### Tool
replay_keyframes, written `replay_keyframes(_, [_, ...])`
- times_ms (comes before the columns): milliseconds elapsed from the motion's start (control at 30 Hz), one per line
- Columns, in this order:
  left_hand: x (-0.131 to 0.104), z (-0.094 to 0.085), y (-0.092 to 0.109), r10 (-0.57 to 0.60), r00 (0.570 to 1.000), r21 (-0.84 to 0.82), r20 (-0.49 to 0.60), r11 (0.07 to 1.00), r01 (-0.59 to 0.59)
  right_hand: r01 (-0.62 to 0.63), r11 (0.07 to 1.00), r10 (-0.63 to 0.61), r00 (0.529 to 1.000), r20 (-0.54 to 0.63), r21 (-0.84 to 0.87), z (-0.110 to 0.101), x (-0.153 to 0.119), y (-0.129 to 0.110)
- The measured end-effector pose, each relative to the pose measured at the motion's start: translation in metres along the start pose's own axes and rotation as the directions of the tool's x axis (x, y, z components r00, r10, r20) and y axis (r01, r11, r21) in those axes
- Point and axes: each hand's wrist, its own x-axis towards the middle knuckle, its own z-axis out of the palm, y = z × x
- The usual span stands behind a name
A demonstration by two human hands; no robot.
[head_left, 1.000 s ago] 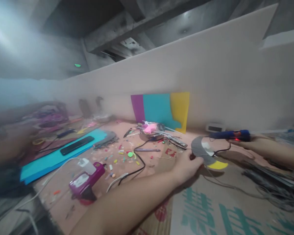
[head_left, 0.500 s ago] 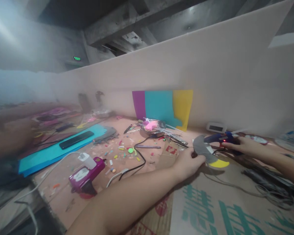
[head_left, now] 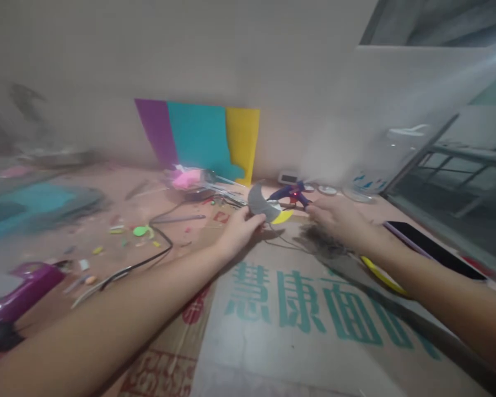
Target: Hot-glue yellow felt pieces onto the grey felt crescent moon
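My left hand (head_left: 242, 227) is closed on a grey crescent-shaped piece (head_left: 259, 203), thin like felt or foam sheet, pinched at its lower edge. A yellow tip (head_left: 284, 216) and a small white patch show at its right side. Just behind it is a dark blue glue gun (head_left: 287, 193) with a lit red light, its nozzle end toward the crescent. My right hand (head_left: 330, 218) is at the handle end of the glue gun. Motion smears its fingers, and I cannot tell whether they still touch the handle.
Purple, teal and yellow sheets (head_left: 198, 138) lean on the wall. Foam scraps and a black cable (head_left: 165, 248) lie left, near a purple tool (head_left: 33, 286). Printed cardboard (head_left: 252, 342) covers the front. A dark phone-like slab (head_left: 434, 248) and a clear lidded container (head_left: 367, 165) are at right.
The view has swung right and down. My right hand has drawn back along the glue gun, baring more of its handle. My left hand keeps hold of the grey crescent.
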Motion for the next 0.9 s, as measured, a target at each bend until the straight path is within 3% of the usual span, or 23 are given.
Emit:
replay_keyframes(100, [-0.002, -0.001, 0.004, -0.032, 0.999, 0.018, -0.006, 0.999, 0.032, 0.081, 0.996, -0.074, 0.978, 0.196, -0.026, 0.012, -0.01, -0.025])
replay_keyframes(200, [-0.003, -0.001, 0.006, -0.031, 0.999, 0.059, -0.02, 0.998, 0.032, 0.133, 0.99, -0.139, 0.957, 0.254, 0.042, 0.028, -0.016, -0.04])
replay_keyframes(400, [-0.003, -0.001, 0.004, 0.001, 1.0, 0.088, -0.015, 0.996, 0.001, 0.118, 0.986, -0.141, 0.965, 0.222, 0.116, 0.049, -0.02, -0.055])
replay_keyframes(567, [-0.005, -0.003, 0.001, 0.011, 1.0, 0.259, -0.023, 0.966, -0.005, 0.28, 0.956, -0.26, 0.947, 0.187, -0.091, 0.038, -0.013, -0.063])
replay_keyframes(733, [-0.005, -0.002, 0.0, 0.003, 0.999, 0.226, 0.048, 0.974, -0.014, 0.329, 0.911, -0.334, 0.942, 0.021, -0.248, 0.022, -0.002, -0.048])
replay_keyframes(900, [-0.005, -0.001, 0.003, -0.048, 0.998, 0.281, 0.049, 0.959, 0.032, 0.313, 0.913, -0.33, 0.944, -0.024, -0.262, 0.019, -0.001, -0.027])
